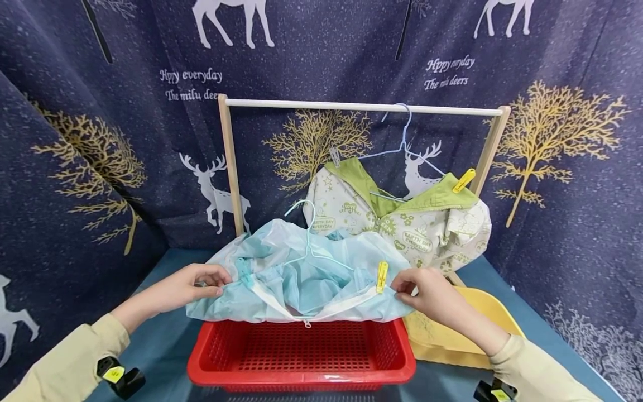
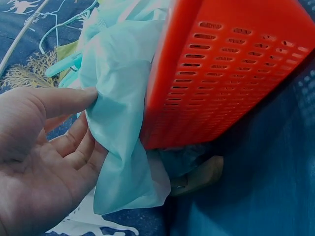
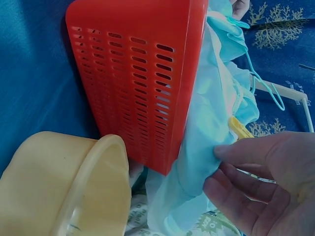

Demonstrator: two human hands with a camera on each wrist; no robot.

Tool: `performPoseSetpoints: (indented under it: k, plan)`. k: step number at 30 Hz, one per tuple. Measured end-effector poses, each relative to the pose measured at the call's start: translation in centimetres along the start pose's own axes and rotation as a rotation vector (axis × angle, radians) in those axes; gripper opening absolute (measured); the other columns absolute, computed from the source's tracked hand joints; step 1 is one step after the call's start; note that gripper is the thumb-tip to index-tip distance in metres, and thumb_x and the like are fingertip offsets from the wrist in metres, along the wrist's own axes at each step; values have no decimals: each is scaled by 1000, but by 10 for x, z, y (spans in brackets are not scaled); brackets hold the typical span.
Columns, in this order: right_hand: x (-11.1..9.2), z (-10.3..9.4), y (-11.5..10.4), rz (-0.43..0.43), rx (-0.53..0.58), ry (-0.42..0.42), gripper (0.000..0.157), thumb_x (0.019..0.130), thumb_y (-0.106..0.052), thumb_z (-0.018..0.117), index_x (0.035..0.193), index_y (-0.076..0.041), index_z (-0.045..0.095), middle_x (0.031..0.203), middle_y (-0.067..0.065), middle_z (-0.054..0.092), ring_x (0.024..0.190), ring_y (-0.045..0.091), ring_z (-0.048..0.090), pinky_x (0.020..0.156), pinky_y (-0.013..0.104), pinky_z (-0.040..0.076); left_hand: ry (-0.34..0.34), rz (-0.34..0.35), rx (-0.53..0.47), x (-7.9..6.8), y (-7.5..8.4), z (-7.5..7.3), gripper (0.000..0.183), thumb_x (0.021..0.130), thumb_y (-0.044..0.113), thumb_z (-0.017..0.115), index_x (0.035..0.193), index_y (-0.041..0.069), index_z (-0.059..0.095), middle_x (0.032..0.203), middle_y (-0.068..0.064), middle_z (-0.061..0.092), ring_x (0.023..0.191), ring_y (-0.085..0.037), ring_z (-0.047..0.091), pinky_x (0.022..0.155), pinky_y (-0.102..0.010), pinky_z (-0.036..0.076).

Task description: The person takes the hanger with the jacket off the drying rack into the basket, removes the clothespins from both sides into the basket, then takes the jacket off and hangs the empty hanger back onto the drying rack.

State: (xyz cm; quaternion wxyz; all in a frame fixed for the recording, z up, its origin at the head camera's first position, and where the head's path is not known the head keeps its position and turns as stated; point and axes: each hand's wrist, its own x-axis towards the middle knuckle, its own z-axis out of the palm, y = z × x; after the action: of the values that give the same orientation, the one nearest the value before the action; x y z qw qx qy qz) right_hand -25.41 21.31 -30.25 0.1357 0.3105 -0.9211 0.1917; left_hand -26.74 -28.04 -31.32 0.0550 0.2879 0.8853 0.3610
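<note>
A light blue and white zip jacket (image 1: 301,273) lies spread over the back of the red basket (image 1: 301,377), its zipper pull at the front middle. Inside its neck sits a pale teal hanger (image 1: 308,240), hook upward. A teal clothespin (image 1: 244,272) clips the left shoulder and a yellow clothespin (image 1: 382,277) the right. My left hand (image 1: 198,285) pinches the jacket's left side between thumb and fingers, just outside the teal clothespin. On the other side my right hand (image 1: 429,293) pinches the fabric near the yellow clothespin, thumb in front in the right wrist view.
Behind stands a rack with a white rail (image 1: 321,105) and wooden posts. A green and white jacket (image 1: 407,223) hangs there on a lilac hanger (image 1: 403,142), with a grey and a yellow clothespin (image 1: 464,181). A yellow basin (image 1: 482,318) sits right of the basket.
</note>
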Motion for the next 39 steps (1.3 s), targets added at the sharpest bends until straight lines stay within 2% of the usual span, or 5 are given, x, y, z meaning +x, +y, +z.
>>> performPoseSetpoints:
  k: [4,14,22,32,39]
  plan:
    - [3,-3,1,29,23,-51,1,88,-16,74,88,-15,73,79,-9,70,70,-3,62,63,19,51,4,8,7,-2,1,0,20,98,20,61,113,7,64,103,-7,65,89,-1,59,76,-24,50]
    - [15,-12,4,49,70,-77,17,96,-27,64,101,-12,71,82,-6,70,70,-1,61,62,20,50,21,9,17,-4,0,0,21,97,21,62,115,9,65,104,-5,66,90,-1,58,74,-25,50]
    - [23,-14,6,142,218,-115,32,102,-38,53,110,-11,67,92,2,69,78,11,66,63,26,56,35,11,25,-4,1,1,22,97,22,62,114,8,65,104,-6,66,90,0,58,74,-25,50]
    - [27,-12,8,130,248,-118,28,102,-36,53,109,-14,68,94,5,68,76,12,67,63,27,57,52,27,25,-5,-1,1,18,97,20,63,111,10,66,101,-4,66,88,-1,58,73,-25,50]
    - [30,-13,8,101,271,-113,22,101,-31,56,106,-14,68,92,6,68,83,18,66,64,30,58,54,19,16,-5,-1,2,15,97,21,63,107,10,66,97,-3,66,85,-2,58,72,-25,49]
